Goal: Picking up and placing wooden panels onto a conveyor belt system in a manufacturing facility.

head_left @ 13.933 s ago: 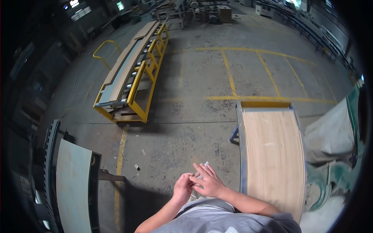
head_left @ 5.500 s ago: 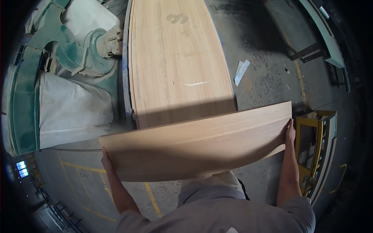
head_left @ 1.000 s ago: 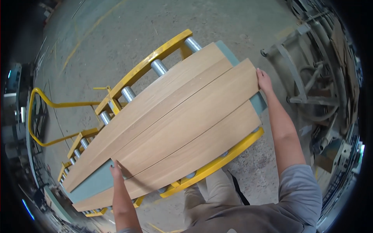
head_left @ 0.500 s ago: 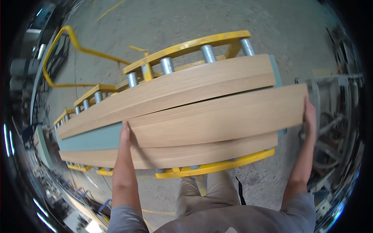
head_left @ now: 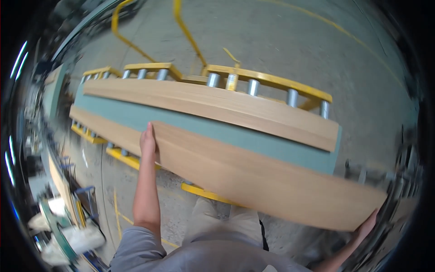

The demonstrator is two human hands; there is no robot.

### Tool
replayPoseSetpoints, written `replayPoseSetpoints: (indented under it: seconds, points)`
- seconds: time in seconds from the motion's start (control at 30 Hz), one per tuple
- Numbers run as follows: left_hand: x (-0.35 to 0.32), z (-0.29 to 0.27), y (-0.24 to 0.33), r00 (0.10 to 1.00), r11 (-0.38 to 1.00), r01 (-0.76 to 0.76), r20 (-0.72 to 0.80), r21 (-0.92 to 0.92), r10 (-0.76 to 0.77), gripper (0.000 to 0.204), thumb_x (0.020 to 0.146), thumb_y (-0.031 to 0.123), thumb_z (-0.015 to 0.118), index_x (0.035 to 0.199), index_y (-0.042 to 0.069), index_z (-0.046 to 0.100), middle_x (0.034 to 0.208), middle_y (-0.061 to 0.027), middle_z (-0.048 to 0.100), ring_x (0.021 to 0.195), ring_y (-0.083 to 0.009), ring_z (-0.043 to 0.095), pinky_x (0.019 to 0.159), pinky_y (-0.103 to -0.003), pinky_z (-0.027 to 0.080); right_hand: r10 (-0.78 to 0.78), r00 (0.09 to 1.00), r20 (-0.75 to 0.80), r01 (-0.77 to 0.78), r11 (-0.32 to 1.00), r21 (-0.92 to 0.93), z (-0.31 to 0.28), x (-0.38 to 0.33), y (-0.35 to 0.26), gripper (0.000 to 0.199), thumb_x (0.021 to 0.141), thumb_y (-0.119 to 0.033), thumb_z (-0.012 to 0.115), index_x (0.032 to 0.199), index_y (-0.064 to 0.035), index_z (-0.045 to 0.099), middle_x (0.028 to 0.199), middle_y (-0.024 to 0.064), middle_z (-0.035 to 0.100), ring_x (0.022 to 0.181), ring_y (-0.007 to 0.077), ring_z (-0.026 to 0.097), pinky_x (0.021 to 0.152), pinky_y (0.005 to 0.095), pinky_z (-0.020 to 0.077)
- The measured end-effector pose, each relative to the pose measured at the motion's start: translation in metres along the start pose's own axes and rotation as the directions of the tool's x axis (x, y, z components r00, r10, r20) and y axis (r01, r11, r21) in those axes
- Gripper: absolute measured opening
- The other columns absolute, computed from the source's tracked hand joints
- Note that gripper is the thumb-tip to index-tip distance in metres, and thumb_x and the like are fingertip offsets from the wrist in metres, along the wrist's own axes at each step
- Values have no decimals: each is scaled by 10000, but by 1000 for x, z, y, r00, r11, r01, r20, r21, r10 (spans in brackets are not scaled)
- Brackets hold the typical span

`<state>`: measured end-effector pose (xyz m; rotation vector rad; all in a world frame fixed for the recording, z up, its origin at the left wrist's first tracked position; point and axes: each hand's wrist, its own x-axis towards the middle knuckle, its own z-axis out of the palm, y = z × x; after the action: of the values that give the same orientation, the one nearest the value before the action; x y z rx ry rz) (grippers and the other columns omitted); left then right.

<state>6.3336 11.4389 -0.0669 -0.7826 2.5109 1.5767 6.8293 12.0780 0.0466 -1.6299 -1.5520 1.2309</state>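
A wide, light wooden board [head_left: 263,181] spans the space between my two hands, raised over the near side of a roller conveyor. My left hand [head_left: 148,141] grips its left end, the fingers mostly hidden. At the lower right, my right hand [head_left: 367,223] is closed around the opposite end. Beneath it lies a long grey-green panel [head_left: 204,124]. Along that panel's far side rests a wooden board [head_left: 213,99], possibly with another under it. Another wooden board [head_left: 104,127] lies along the near side, partly hidden by the held one.
The conveyor has yellow rails [head_left: 272,81] and metal rollers [head_left: 253,87]. Yellow bent tubing [head_left: 186,27] rises behind it. Another grey-green panel [head_left: 54,95] stands at the far left. Metal framework [head_left: 362,174] is on the right, and white bundles [head_left: 74,240] sit at lower left.
The held board has moved toward me, its right end swinging nearer, baring more of the grey-green panel. My view has turned, so the conveyor now slants down to the right.
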Motion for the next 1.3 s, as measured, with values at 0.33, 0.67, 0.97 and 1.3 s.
replayPoseSetpoints:
  seconds: [0.33,0.67,0.97,1.3]
  points:
    - [-134,-260,-161,765,932,350,-604,98,-223,820,748,609,606,1177,-83,508,1155,-240,571,1096,-330,535,922,-389,393,-168,806,568,424,833,-356,132,-61,-26,572,962,-447,382,1103,72,573,980,149,654,871,199,600,759,311,449]
    - [-303,-499,-238,671,888,459,-660,13,-337,624,708,536,685,1010,0,582,985,-190,642,933,-316,615,817,-379,458,-424,493,760,762,631,-143,207,-266,-83,583,956,-462,384,1049,74,595,904,141,661,795,205,609,721,308,455]
    - [-469,-731,-409,269,830,502,-868,-243,-417,598,706,528,685,978,9,570,946,-204,639,918,-350,608,804,-403,459,-554,165,816,940,340,41,307,-624,-60,646,923,-519,392,978,92,596,826,232,616,766,272,590,726,382,441]
    - [-503,-918,-528,-69,621,648,-845,-442,-530,578,719,518,677,939,-1,547,935,-221,627,905,-372,604,780,-413,456,-359,-72,930,945,273,179,460,-984,30,636,877,-521,473,844,99,612,711,262,600,685,329,604,647,422,443]
